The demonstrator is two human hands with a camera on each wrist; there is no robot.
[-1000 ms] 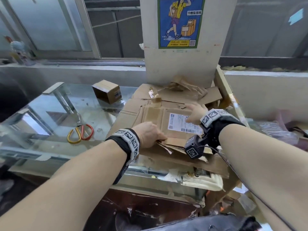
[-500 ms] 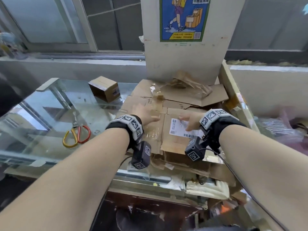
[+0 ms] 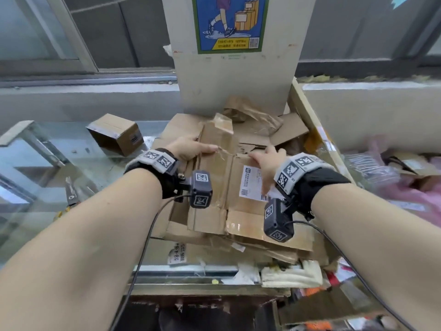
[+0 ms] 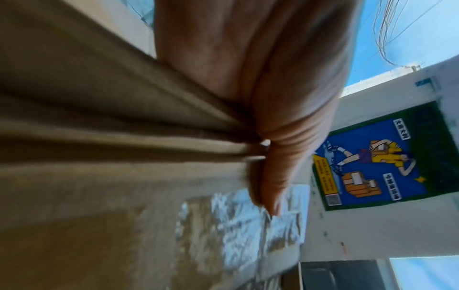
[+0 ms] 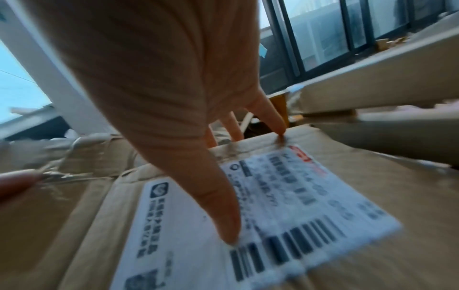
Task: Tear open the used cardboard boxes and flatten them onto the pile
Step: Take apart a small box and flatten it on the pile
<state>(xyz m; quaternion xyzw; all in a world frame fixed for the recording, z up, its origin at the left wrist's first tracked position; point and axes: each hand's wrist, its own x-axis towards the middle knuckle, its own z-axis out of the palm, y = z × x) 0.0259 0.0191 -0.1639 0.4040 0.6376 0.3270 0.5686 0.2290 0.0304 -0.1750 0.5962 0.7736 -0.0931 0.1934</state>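
Pressing down with both hands, I have the flattened box (image 3: 229, 187) lying on top of the cardboard pile (image 3: 260, 244) at the right end of the glass worktop (image 3: 59, 168), in front of the pillar (image 3: 236, 87) with the blue poster (image 3: 229, 22). My left hand (image 3: 191, 149) lies flat over the box's far left edge, fingers straight along the taped seam; the left wrist view shows the palm (image 4: 248, 78) against creased cardboard, holding nothing. My right hand (image 3: 267, 158) is spread open, its fingertips (image 5: 228, 235) resting on the white shipping label (image 3: 253, 185) and on the far edge of that panel, gripping nothing. The two hands are apart, one on each half of the box. Crumpled brown paper (image 3: 250, 113) and other flattened pieces lie behind it against the pillar. A small, still intact cardboard box (image 3: 114, 132) stands on the glass to the left, well apart from the pile. Scissors (image 3: 70, 194) are partly hidden behind my left forearm. Both wrist views are blurred.
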